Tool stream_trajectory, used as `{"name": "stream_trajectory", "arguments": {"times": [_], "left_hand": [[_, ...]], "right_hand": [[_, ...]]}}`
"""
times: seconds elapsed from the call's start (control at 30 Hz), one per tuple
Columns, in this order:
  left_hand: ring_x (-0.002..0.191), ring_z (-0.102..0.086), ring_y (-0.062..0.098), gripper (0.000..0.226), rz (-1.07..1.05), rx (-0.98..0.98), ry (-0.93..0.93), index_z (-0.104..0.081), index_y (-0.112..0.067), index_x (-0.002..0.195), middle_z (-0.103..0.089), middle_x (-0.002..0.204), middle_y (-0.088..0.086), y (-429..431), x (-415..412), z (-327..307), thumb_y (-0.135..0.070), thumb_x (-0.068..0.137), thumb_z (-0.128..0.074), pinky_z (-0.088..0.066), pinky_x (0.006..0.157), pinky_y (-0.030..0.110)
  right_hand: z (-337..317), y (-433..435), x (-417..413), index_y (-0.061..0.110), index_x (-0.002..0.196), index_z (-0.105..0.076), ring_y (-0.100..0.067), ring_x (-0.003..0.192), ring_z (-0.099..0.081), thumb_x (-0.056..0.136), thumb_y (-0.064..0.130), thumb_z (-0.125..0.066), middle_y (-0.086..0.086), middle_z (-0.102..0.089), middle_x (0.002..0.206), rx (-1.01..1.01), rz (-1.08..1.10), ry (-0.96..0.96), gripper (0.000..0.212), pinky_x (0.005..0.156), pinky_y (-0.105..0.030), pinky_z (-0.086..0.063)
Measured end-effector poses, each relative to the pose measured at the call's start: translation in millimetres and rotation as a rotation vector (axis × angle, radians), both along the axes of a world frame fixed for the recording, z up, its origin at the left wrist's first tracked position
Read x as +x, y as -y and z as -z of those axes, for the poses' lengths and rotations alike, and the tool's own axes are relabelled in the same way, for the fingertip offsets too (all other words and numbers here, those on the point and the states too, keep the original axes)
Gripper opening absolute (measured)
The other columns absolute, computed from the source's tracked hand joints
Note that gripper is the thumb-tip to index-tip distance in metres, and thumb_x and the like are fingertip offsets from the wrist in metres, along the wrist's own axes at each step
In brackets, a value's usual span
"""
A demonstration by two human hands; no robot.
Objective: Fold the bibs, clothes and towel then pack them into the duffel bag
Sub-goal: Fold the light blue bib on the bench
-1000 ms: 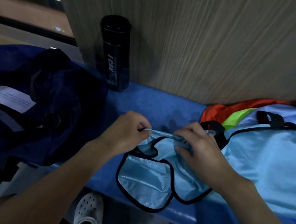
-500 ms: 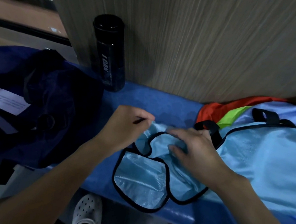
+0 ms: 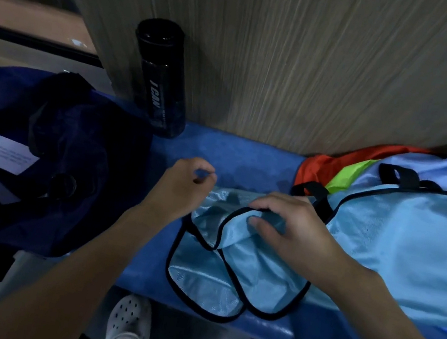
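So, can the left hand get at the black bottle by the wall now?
Probably yes. Only blue bench surface lies between the left hand and the upright black bottle; the right hand alone plainly grips the light blue bib.

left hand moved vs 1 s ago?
Yes. The left hand has let go of the bib edge and shifted back toward the bottle. Its fingers are curled and hold nothing.

Shiny mesh cloth bib (image 3: 227, 284), glossy black plastic bottle (image 3: 160, 77), matt wood-grain panel (image 3: 292, 63), dark cloth duffel bag (image 3: 89, 142).
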State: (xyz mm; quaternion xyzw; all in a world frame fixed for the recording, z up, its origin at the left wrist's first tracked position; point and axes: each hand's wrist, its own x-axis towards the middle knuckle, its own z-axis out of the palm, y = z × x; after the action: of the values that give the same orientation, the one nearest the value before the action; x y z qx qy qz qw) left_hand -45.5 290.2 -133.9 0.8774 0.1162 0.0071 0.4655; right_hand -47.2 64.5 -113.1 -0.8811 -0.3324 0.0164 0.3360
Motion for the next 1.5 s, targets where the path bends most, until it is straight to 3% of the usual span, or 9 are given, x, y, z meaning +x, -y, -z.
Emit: {"name": "stream_trajectory", "arguments": {"times": [0.23,0.33,0.4,0.53,0.63,0.93,1.13,1.37,1.5], "left_hand": [[0.079,-0.067,0.000,0.025,0.077,0.018,0.113,-0.075,-0.019,0.102,-0.070,0.084,-0.012,8,7,2,-0.002,0.093,-0.060,-0.046,0.069,0.008],[0.051,-0.051,0.003,0.038,0.083,-0.028,0.316,-0.072,-0.021,0.114,-0.072,0.076,0.002,14,-4,-18,0.003,0.097,-0.048,-0.038,0.049,0.011],[0.065,-0.058,0.002,0.045,0.127,-0.085,0.405,-0.069,-0.023,0.120,-0.071,0.103,-0.013,15,-15,-30,0.007,0.097,-0.044,-0.043,0.059,0.009],[0.098,-0.060,-0.014,0.055,0.331,0.094,0.155,-0.061,-0.025,0.133,-0.062,0.122,-0.018,1,-25,-21,0.008,0.094,-0.040,-0.041,0.085,0.004],[0.098,-0.066,0.001,0.054,0.372,0.099,-0.047,-0.064,-0.036,0.125,-0.070,0.113,-0.009,-10,-23,-9,0.000,0.089,-0.045,-0.055,0.089,0.028],[0.084,-0.069,0.011,0.021,0.204,-0.004,0.015,-0.071,-0.022,0.098,-0.074,0.084,-0.004,11,3,-3,-0.041,0.094,-0.062,-0.056,0.084,0.039],[0.067,-0.063,-0.004,0.020,0.259,0.101,-0.072,-0.070,-0.023,0.103,-0.069,0.077,-0.009,17,8,-2,-0.032,0.086,-0.075,-0.044,0.056,0.008],[0.072,-0.064,0.002,0.025,0.277,0.022,0.180,-0.070,-0.017,0.109,-0.067,0.081,-0.008,18,-2,-15,-0.003,0.089,-0.067,-0.047,0.070,0.010],[0.074,-0.064,0.007,0.010,0.362,0.093,0.074,-0.075,-0.023,0.094,-0.068,0.077,-0.008,11,-11,-17,-0.017,0.088,-0.070,-0.050,0.069,0.018]], "right_hand": [[-2,2,4,0.020,0.085,-0.061,-0.011,0.081,-0.061,0.091,0.015,-0.067,0.011,-0.062,0.080,0.131,0.072,-0.068,0.010,0.074,-0.030,-0.047],[-2,0,7,0.024,0.084,-0.057,-0.008,0.098,-0.059,0.091,0.014,-0.067,0.015,-0.060,0.098,0.176,0.102,-0.005,0.015,0.087,-0.025,-0.044],[-3,-1,9,0.023,0.085,-0.058,-0.006,0.121,-0.050,0.090,0.015,-0.067,0.010,-0.055,0.124,0.202,0.143,0.001,0.013,0.103,-0.025,-0.037],[-1,-3,11,0.023,0.081,-0.058,-0.007,0.130,-0.046,0.089,0.017,-0.069,0.004,-0.058,0.134,0.114,0.106,-0.091,0.014,0.110,-0.026,-0.033],[12,-5,11,0.023,0.081,-0.060,-0.016,0.109,-0.059,0.087,0.022,-0.071,0.002,-0.069,0.110,-0.113,0.039,-0.069,0.012,0.102,-0.032,-0.039],[16,-2,9,0.024,0.080,-0.058,-0.009,0.074,-0.056,0.085,0.029,-0.067,0.013,-0.059,0.080,-0.160,-0.013,-0.020,0.011,0.081,-0.030,-0.040],[13,1,8,0.022,0.080,-0.062,-0.010,0.073,-0.059,0.086,0.027,-0.069,0.010,-0.063,0.077,-0.118,0.007,-0.099,0.011,0.071,-0.036,-0.049],[4,2,6,0.019,0.083,-0.062,-0.010,0.080,-0.059,0.089,0.021,-0.068,0.009,-0.062,0.083,-0.010,0.050,-0.120,0.009,0.074,-0.034,-0.049],[6,5,6,0.024,0.080,-0.059,-0.008,0.110,-0.058,0.087,0.023,-0.067,0.007,-0.061,0.118,-0.006,0.015,-0.099,0.010,0.094,-0.027,-0.045]]}}
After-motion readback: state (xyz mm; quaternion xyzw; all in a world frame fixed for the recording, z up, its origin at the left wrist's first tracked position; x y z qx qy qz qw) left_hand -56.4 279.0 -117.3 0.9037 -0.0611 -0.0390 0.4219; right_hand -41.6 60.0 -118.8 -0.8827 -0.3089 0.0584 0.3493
